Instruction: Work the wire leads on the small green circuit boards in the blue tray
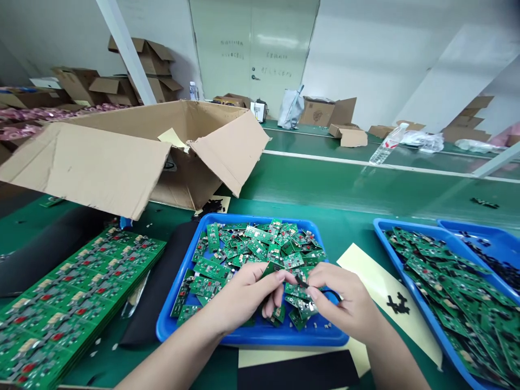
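Over the blue tray in the middle, my left hand pinches a small green circuit board between thumb and fingers. Close by on the right, my right hand is closed on a thin black piece; a curved end of it shows past the fingers, but its kind is unclear. The fingertips of both hands nearly meet at the board's edge. Under them, many loose circuit boards lie heaped in the tray, partly hidden by my hands.
Left lies a stack of joined circuit board panels, beside black foam. An open cardboard box stands behind. At right, a second blue tray holds more boards; small black parts sit on yellow paper. Farther back is a bottle.
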A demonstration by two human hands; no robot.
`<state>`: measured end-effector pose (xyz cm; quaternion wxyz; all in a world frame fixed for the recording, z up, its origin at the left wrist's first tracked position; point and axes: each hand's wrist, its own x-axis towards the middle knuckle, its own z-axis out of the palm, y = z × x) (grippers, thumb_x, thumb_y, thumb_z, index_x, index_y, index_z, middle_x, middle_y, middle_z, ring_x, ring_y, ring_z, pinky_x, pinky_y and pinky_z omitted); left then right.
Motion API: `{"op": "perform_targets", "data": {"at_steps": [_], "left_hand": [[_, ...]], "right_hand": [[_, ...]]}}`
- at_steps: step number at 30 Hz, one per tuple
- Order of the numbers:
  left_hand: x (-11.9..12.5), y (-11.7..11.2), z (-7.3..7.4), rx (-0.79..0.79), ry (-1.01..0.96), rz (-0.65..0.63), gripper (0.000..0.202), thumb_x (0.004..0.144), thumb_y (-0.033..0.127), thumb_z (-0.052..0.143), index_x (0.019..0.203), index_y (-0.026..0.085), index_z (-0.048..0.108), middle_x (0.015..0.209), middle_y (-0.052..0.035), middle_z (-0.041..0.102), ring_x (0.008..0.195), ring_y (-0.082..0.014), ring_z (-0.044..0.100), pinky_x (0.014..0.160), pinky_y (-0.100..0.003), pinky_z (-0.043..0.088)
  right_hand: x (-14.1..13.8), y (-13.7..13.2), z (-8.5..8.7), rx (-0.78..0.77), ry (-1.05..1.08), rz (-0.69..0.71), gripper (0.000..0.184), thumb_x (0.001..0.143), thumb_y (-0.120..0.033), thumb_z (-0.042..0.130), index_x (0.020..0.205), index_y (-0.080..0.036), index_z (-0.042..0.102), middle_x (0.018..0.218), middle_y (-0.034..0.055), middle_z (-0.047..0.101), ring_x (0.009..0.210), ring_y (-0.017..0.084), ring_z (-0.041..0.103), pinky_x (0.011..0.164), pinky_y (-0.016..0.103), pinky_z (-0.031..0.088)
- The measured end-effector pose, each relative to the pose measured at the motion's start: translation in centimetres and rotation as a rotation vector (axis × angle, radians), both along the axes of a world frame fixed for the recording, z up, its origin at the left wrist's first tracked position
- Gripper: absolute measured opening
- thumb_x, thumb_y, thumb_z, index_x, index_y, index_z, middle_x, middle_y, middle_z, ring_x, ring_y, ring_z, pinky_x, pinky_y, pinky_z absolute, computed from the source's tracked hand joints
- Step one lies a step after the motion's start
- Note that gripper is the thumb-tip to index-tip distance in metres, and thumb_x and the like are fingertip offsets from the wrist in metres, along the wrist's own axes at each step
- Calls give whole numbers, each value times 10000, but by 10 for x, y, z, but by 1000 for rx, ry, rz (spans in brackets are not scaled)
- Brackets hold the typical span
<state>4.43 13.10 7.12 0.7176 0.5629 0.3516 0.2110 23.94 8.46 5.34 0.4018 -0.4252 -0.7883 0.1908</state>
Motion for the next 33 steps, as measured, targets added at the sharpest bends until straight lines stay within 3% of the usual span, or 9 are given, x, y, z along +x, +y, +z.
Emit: {"op": "perform_targets", "data": {"at_steps": [3, 7, 13, 16, 26, 33], "left_hand": [[1, 0, -1, -76, -78, -17, 246, 845, 294, 383, 776, 144, 565, 524, 30, 532, 395, -79, 436, 470, -221, 371], [4, 1, -4, -129, -177, 78, 188, 825, 200, 350, 886, 151, 521, 514, 35, 545, 364, -74, 410, 424, -195, 346], [13, -5, -16, -126, -200, 22, 270, 857, 276, 367, 691, 134, 525, 565, -22, 561, 397, -98, 500, 443, -220, 423], [13, -6, -20, -130, -192, 14, 273, 856, 287, 381, 674, 137, 518, 571, -22, 556, 404, -102, 509, 434, -218, 426], [13, -4, -16, -12, -126, -45, 292, 879, 280, 355, 679, 142, 518, 526, -6, 533, 439, -109, 507, 491, -231, 449], [13, -5, -16, -2, -89, 5, 352, 890, 298, 358, 604, 158, 510, 464, 6, 519, 436, -111, 493, 504, -227, 448]], "right_hand": [[1, 0, -1, 64, -5, -24, 163, 809, -101, 448, 681, -198, 474, 588, -8, 498, 545, 127, 471, 504, 252, 382], [4, -2, -2, 91, 92, -107, 158, 830, -100, 449, 713, -198, 487, 612, 2, 513, 557, 130, 482, 516, 258, 399], [-7, -1, -8, 175, -71, -34, 109, 877, -127, 466, 815, -178, 540, 667, 23, 548, 608, 139, 506, 563, 269, 422], [-13, 1, -11, 245, -148, -70, 136, 880, -130, 454, 784, -175, 539, 651, 29, 547, 605, 149, 507, 563, 277, 420], [-16, 2, -9, 301, -213, -102, 147, 864, -101, 467, 759, -164, 548, 649, 32, 572, 567, 136, 484, 543, 260, 386], [-17, 2, -10, 301, -222, -90, 193, 871, -111, 457, 716, -169, 557, 643, 33, 584, 572, 140, 502, 545, 261, 389]]}}
